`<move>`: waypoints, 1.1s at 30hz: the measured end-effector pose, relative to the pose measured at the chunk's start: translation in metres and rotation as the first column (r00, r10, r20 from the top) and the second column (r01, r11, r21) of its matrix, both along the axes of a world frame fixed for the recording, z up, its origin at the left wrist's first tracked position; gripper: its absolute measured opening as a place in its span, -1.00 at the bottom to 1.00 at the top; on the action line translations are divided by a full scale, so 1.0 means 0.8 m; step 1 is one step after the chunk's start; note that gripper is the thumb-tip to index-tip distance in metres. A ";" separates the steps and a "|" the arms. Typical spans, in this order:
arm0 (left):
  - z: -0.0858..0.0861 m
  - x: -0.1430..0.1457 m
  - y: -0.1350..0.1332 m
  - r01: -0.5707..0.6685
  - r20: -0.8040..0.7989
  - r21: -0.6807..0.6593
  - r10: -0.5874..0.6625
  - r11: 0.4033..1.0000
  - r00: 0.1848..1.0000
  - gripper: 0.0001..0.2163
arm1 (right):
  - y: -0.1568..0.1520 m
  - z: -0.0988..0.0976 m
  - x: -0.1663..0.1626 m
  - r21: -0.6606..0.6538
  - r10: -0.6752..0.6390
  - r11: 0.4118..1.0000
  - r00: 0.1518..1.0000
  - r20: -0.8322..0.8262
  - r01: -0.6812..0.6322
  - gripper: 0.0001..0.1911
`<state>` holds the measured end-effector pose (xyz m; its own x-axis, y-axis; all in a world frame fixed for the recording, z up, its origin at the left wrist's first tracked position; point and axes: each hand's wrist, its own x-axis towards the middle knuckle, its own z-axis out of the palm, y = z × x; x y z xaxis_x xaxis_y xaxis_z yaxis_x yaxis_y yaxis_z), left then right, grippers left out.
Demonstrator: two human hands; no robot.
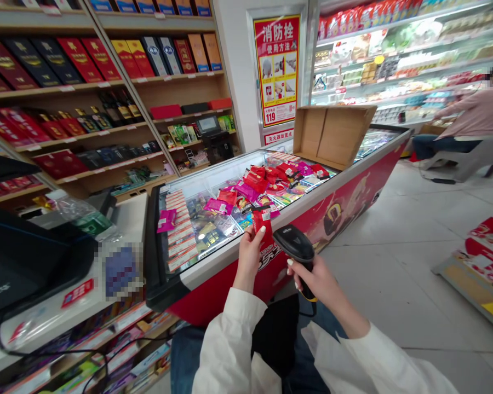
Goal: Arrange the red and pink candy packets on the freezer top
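Note:
My left hand [251, 249] is closed on a small red snack packet [262, 220] with a white label, held over the front edge of the chest freezer. My right hand [314, 276] grips the handle of a black barcode scanner [294, 243], its head beside the packet and pointing left toward it. A gap shows between scanner and packet. Behind them, a loose heap of red and magenta packets [254, 183] lies on the freezer's glass top [207, 219]. One magenta packet [166, 220] rests apart from the heap, at the left end of the glass.
An open cardboard box [332, 134] stands on the freezer's far part. At left, a counter [133, 219] carries a plastic bottle [86, 216] and a black monitor [28, 257]. A person [472, 115] sits at far right. A display stand [476, 279] is on the floor at right.

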<state>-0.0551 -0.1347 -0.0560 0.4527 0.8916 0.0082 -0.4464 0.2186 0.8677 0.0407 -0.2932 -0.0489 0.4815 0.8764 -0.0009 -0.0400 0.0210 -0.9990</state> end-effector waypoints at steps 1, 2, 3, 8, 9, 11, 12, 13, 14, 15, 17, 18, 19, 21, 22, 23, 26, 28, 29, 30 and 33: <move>-0.002 0.000 0.000 -0.015 0.001 0.031 0.015 0.999 1.000 -0.49 | 0.000 0.002 -0.002 -0.005 -0.001 1.000 0.999 0.038 0.001 -0.60; -0.003 0.001 -0.001 -0.023 0.004 0.053 0.023 0.998 1.000 -0.49 | -0.001 0.004 -0.004 -0.004 -0.005 1.000 0.997 0.076 0.005 -0.62; -0.004 0.001 -0.001 -0.022 0.007 0.066 0.021 0.998 1.000 -0.50 | -0.001 0.006 -0.006 -0.001 -0.010 1.000 0.994 0.111 0.010 -0.63; -0.005 0.000 -0.002 0.002 -0.008 0.082 -0.002 0.997 1.000 -0.48 | -0.003 0.009 -0.011 0.006 -0.011 1.000 0.982 0.190 0.010 -0.67; -0.005 -0.001 -0.003 0.000 -0.012 0.083 0.001 0.997 1.000 -0.47 | -0.003 0.009 -0.012 0.006 -0.010 1.000 0.981 0.192 0.009 -0.67; -0.006 0.000 -0.004 0.000 -0.016 0.082 0.001 0.997 1.000 -0.46 | -0.004 0.007 -0.012 0.005 -0.012 1.000 0.981 0.194 0.011 -0.67; -0.006 0.000 -0.006 0.004 -0.017 0.079 -0.003 0.997 1.000 -0.46 | -0.005 0.006 -0.012 0.005 -0.016 1.000 0.981 0.193 0.016 -0.66; -0.006 0.000 -0.007 0.009 -0.018 0.075 -0.008 0.997 1.000 -0.47 | -0.005 0.005 -0.012 0.006 -0.021 1.000 0.981 0.192 0.020 -0.65; -0.006 -0.001 -0.008 0.012 -0.019 0.070 -0.011 0.997 1.000 -0.48 | -0.005 0.003 -0.012 0.007 -0.026 1.000 0.982 0.189 0.025 -0.64; -0.006 -0.002 -0.009 0.009 -0.021 0.067 -0.008 0.998 1.000 -0.49 | -0.006 0.001 -0.012 0.009 -0.029 1.000 0.982 0.184 0.028 -0.63; -0.003 -0.008 -0.005 -0.025 -0.027 0.054 0.027 0.998 0.999 -0.50 | -0.007 -0.006 -0.009 0.018 -0.037 0.999 0.985 0.168 0.034 -0.61; 0.000 -0.014 0.001 -0.064 -0.029 0.045 0.066 0.997 0.997 -0.50 | -0.007 -0.011 -0.008 0.026 -0.043 0.999 0.986 0.159 0.039 -0.61; 0.004 -0.022 0.011 -0.118 -0.038 0.040 0.120 0.992 0.992 -0.49 | -0.008 -0.016 -0.006 0.034 -0.050 0.998 0.987 0.151 0.046 -0.61; 0.015 -0.043 0.040 -0.273 -0.101 0.065 0.278 0.960 0.955 -0.49 | -0.009 -0.026 -0.002 0.043 -0.059 0.998 0.988 0.141 0.054 -0.59; 0.023 -0.057 0.059 -0.360 -0.177 0.131 0.379 0.924 0.908 -0.55 | -0.010 -0.031 0.000 0.043 -0.059 0.998 0.989 0.137 0.054 -0.58; 0.031 -0.073 0.079 -0.441 -0.292 0.235 0.495 0.866 0.818 -0.62 | -0.010 -0.034 0.001 0.040 -0.057 0.998 0.990 0.131 0.052 -0.58; 0.059 -0.122 0.136 -0.501 -0.499 0.454 0.677 0.736 0.542 -0.74 | -0.011 -0.039 0.001 0.020 -0.048 0.999 0.992 0.116 0.046 -0.56; 0.076 -0.150 0.162 -0.485 -0.544 0.548 0.731 0.682 0.412 -0.68 | -0.011 -0.037 -0.002 0.005 -0.040 0.999 0.993 0.113 0.040 -0.55; 0.081 -0.160 0.171 -0.461 -0.557 0.594 0.751 0.659 0.355 -0.64 | -0.010 -0.036 -0.003 -0.003 -0.035 0.999 0.993 0.114 0.035 -0.54; 0.086 -0.167 0.177 -0.434 -0.562 0.637 0.769 0.637 0.303 -0.59 | -0.010 -0.035 -0.005 -0.011 -0.031 0.999 0.993 0.117 0.032 -0.53; 0.088 -0.168 0.184 -0.302 -0.548 0.754 0.812 0.583 0.199 -0.48 | -0.008 -0.033 -0.007 -0.021 -0.026 0.999 0.991 0.129 0.029 -0.52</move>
